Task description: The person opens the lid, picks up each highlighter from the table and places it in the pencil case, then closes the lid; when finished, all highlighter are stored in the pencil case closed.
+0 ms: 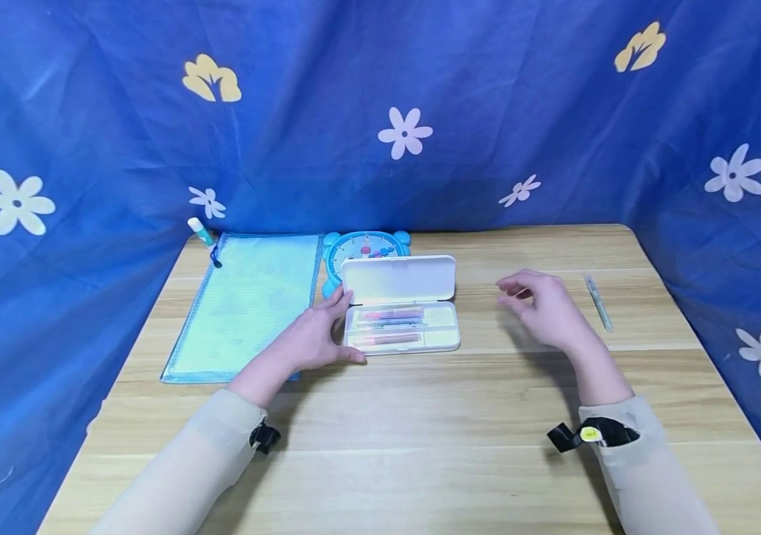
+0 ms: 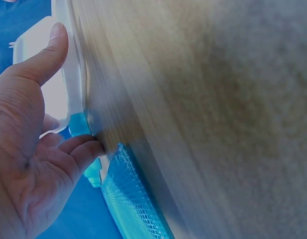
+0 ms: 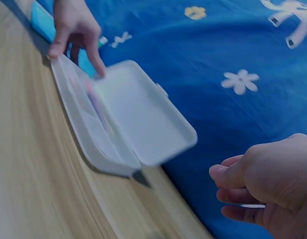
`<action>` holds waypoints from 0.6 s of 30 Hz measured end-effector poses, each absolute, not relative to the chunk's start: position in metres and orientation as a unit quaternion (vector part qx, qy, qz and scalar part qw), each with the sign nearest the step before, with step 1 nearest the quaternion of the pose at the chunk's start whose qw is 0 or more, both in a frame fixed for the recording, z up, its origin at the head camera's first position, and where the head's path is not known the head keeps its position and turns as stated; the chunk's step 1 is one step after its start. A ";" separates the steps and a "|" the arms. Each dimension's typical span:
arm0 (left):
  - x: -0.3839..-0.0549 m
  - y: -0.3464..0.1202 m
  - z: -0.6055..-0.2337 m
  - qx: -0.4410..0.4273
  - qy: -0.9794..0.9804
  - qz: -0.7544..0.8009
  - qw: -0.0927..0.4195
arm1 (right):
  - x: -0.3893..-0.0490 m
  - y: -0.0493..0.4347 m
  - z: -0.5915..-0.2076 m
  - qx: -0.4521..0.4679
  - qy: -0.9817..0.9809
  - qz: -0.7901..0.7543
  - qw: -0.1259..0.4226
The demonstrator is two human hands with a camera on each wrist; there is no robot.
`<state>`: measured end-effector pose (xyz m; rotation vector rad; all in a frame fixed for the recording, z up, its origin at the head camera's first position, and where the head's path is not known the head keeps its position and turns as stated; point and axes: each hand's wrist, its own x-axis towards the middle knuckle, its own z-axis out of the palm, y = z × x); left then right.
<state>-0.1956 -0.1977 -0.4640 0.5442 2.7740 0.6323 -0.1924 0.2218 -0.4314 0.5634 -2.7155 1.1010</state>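
A white pencil case [image 1: 441, 339] lies on the table with its lid [image 1: 399, 279] raised at the back. Several slim pens [image 1: 390, 318] lie inside, pinkish and blue. My left hand [image 1: 313, 334] grips the case's left end, thumb at the front corner and fingers by the lid; the left wrist view shows that thumb [image 2: 52, 52] along the case edge. My right hand [image 1: 541, 308] hovers to the right of the case, fingers loosely bent, holding nothing. Farther right, a slim greenish pen [image 1: 597, 303] lies on the table.
A light-blue mesh pouch [image 1: 247, 312] lies on the left. A white-and-teal glue stick [image 1: 201, 231] stands by its far corner. Behind the case sits a blue toy clock [image 1: 335, 260]. A blue flowered cloth [image 1: 327, 148] hangs behind the wooden table [image 1: 421, 446].
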 end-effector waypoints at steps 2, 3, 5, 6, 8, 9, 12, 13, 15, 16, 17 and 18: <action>-0.195 -0.198 -0.463 0.188 0.950 0.217 0.121 | -0.192 0.231 -0.433 0.183 -0.905 0.375 0.086; -0.195 -0.197 -0.463 0.188 0.950 0.218 0.121 | -0.192 0.236 -0.434 0.179 -0.905 0.375 0.091; -0.195 -0.197 -0.463 0.189 0.949 0.220 0.121 | -0.191 0.246 -0.436 0.166 -0.908 0.372 0.102; -0.194 -0.197 -0.463 0.189 0.949 0.221 0.122 | -0.190 0.251 -0.437 0.159 -0.908 0.373 0.106; -0.194 -0.198 -0.463 0.190 0.948 0.224 0.122 | -0.188 0.260 -0.440 0.144 -0.910 0.371 0.115; -0.194 -0.198 -0.464 0.190 0.948 0.225 0.122 | -0.187 0.265 -0.442 0.137 -0.911 0.370 0.119; -0.194 -0.199 -0.464 0.191 0.948 0.225 0.120 | -0.183 0.279 -0.446 0.119 -0.913 0.371 0.125; -0.194 -0.199 -0.463 0.192 0.948 0.225 0.119 | -0.182 0.284 -0.447 0.111 -0.915 0.367 0.126; -0.194 -0.199 -0.463 0.193 0.948 0.223 0.119 | -0.179 0.292 -0.449 0.098 -0.919 0.360 0.125; -0.194 -0.199 -0.463 0.194 0.948 0.224 0.118 | -0.178 0.296 -0.450 0.091 -0.922 0.355 0.124; -0.194 -0.199 -0.463 0.196 0.947 0.223 0.117 | -0.177 0.300 -0.451 0.084 -0.925 0.350 0.123; -0.195 -0.200 -0.463 0.197 0.947 0.223 0.117 | -0.176 0.303 -0.453 0.077 -0.928 0.344 0.121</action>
